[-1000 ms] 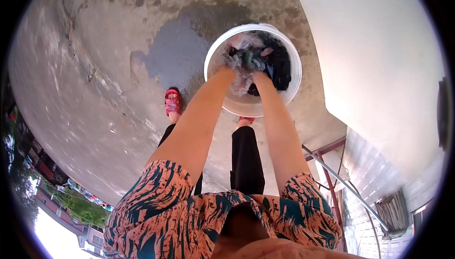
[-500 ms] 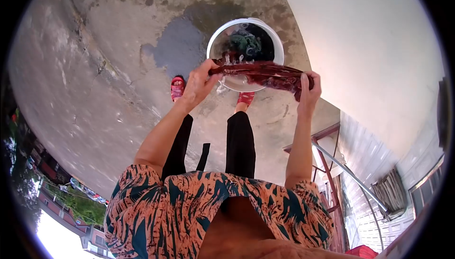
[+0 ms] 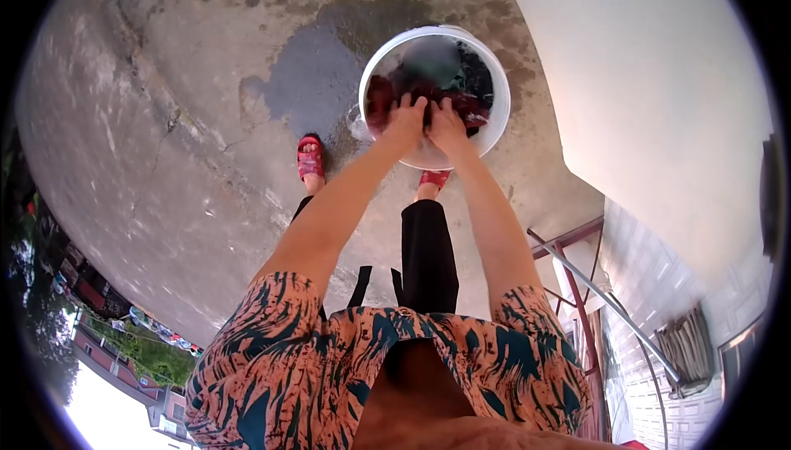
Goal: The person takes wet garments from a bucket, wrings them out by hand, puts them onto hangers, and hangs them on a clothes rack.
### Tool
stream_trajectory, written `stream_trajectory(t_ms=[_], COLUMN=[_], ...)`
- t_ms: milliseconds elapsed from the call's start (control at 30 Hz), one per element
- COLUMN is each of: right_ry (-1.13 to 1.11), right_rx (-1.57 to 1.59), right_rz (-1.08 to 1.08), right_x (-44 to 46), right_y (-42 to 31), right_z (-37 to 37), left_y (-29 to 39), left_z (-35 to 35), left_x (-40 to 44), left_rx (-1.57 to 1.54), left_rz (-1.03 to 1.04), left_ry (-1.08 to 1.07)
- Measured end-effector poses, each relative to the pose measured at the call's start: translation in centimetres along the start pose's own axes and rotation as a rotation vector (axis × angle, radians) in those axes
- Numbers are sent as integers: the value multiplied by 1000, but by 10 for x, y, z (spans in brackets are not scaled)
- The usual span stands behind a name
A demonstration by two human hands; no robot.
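A dark red wet cloth [image 3: 380, 97] lies in the water of a white bucket [image 3: 499, 124], with its bunched folds around my fingers. Inside the bucket, my left hand [image 3: 404, 123] is curled onto the cloth's middle. Close beside it, my right hand [image 3: 446, 127] grips the same cloth, its fingertips partly hidden in the folds. Dark and greenish fabric [image 3: 476, 72] shows in the water behind the red cloth. Cloudy water [image 3: 424, 155] is visible at the near side.
The bucket stands on a concrete floor [image 3: 206, 203] with a wet patch [image 3: 309, 79] to its left. My feet wear red sandals [image 3: 310, 156]. A large pale panel [image 3: 651, 63] rises at the right, above a metal pole [image 3: 606, 306] near a white wall.
Both hands have come down into the bucket and closer together. The dark red cloth, stretched between them above the rim before, is now bunched in the water.
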State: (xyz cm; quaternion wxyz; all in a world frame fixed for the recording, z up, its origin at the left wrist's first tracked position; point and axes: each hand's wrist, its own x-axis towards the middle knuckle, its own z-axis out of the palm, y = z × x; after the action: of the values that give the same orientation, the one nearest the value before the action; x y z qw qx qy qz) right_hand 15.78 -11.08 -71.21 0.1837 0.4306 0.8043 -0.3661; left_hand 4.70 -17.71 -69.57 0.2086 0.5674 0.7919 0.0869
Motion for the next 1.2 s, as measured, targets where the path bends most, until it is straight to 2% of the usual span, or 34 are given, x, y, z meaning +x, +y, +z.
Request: stream_trajectory(t_ms=[67,100,167,267,333,367,433,500,533,567,633,667,767,800,833,900,967,1033,1067,1133,1167,1200], right_ry=[-49,-4,80,-473,86,369,402,274,240,208,230,240,488,560,628,607,557,566,499,355,177,-3], right_rx=[21,90,226,-288,103,294,440,538,579,620,738,793,866,841,812,608,170,157,120,45,28,10], right_rz=[56,27,-39,-268,-221,-199,-287,-263,-323,-382,-637,-766,-763,-554,-346,-259,-339,-252,-192,-68,7,81], right_x=[29,53,99,80,13,-26,-93,-151,-175,-193,-219,-224,-210,-199,-183,-135,-82,-36,-17,13,29,45], right_y=[8,36,92,82,50,32,8,-29,-46,-61,-83,-88,-69,-60,-48,-13,15,14,9,10,18,28], right_z=[30,67,141,75,9,-25,-86,-141,-162,-177,-201,-206,-204,-201,-195,-165,-118,-58,-40,-10,-2,6], left_y=[-19,-31,-43,-19,4,11,10,-9,-14,-15,-14,-14,-13,-13,-13,-18,-17,-9,-6,-4,2,7], left_z=[33,54,78,38,9,-3,-30,-42,-46,-48,-50,-51,-52,-52,-54,-57,-50,-26,-16,15,19,25], left_x=[13,22,40,48,47,38,11,-6,-11,-10,-10,-10,-13,-14,-13,-11,-9,3,9,21,28,35], left_rx=[91,136,-37,10,30,-76,-268,-358,-397,-440,-529,-673,-1101,-1239,-1104,-815,-481,-140,-121,-105,-101,-74], left_rz=[136,203,-51,-145,-201,-220,-252,99,274,319,411,344,130,52,-60,-277,-156,-31,-48,-62,-71,-179], left_ry=[-337,-500,-608,-707,-777,-644,-367,-237,-169,-147,-105,-142,-259,-300,-203,-15,108,166,-19,-101,-141,-218])
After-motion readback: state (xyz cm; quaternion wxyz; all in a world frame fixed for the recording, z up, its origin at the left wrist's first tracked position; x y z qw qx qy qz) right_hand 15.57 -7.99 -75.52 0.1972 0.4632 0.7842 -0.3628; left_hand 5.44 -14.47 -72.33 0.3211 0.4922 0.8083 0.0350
